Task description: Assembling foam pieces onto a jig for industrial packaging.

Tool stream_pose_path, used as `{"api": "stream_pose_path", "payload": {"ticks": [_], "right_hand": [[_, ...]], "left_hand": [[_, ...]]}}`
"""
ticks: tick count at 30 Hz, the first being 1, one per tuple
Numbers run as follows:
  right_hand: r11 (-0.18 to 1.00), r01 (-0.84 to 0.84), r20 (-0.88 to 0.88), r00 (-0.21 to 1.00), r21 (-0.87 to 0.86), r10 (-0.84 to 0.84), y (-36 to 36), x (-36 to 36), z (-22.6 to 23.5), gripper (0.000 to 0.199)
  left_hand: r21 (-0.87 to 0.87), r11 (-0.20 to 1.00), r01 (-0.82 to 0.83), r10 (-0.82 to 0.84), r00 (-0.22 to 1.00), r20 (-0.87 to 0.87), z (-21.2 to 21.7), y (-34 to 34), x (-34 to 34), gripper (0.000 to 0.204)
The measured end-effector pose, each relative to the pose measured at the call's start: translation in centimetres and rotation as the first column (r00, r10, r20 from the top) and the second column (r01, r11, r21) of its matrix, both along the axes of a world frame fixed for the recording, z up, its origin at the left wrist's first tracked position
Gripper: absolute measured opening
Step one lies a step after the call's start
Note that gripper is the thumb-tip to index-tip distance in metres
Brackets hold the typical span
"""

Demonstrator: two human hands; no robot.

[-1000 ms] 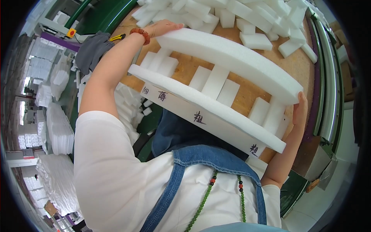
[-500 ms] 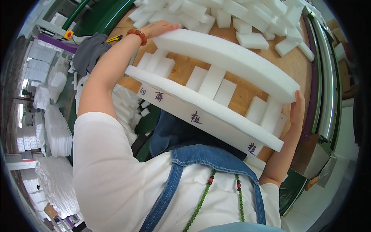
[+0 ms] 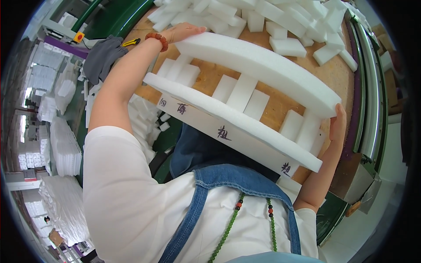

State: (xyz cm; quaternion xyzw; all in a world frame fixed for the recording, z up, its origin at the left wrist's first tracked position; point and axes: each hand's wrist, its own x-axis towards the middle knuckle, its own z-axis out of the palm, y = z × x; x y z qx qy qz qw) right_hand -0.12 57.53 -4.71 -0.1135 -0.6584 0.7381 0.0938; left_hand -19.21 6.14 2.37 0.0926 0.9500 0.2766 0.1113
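A white foam frame lies on the wooden tabletop before me. Its far strip [image 3: 258, 65] is long, thick and bowed; a thinner near strip [image 3: 232, 120] runs roughly parallel to it. Short foam cross blocks [image 3: 242, 90] bridge the two at both ends and the middle, with further blocks beside them. My left hand [image 3: 186, 31] grips the far strip's left end, fingers laid along its back side. At the opposite end my right hand [image 3: 338, 123] holds the strip's right tip, its fingers partly hidden. Below the near strip shows a pale board [image 3: 199, 120] with dark handwritten marks.
Loose white foam blocks [image 3: 287, 46] are heaped at the back of the wooden table [image 3: 274, 116]. A yellow cutter [image 3: 131, 42] and a grey cloth [image 3: 103, 59] lie at the left. Metal rollers [image 3: 372, 105] run along the right edge. More foam scraps [image 3: 142, 118] sit by my left arm.
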Motion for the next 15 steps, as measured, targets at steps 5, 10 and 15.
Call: {"api": "stream_pose_path", "payload": {"ticks": [5,10,15], "right_hand": [[1.000,0.011,0.022,1.000,0.027,-0.012,-0.14,0.03,0.26,0.049],[1.000,0.000,0.003,1.000,0.017,0.000,-0.22,0.10,0.26,0.048],[0.999,-0.037,-0.012,0.999,0.001,0.037,0.20,0.01,0.01,0.049]], "left_hand": [[-0.011,1.000,-0.002,0.002,1.000,0.002,-0.05,0.00,-0.16,0.062],[-0.012,1.000,0.001,-0.001,1.000,-0.004,-0.32,-0.34,-0.46,0.062],[-0.015,1.000,0.000,0.000,1.000,-0.011,-0.52,-0.40,-0.62,0.062]]}}
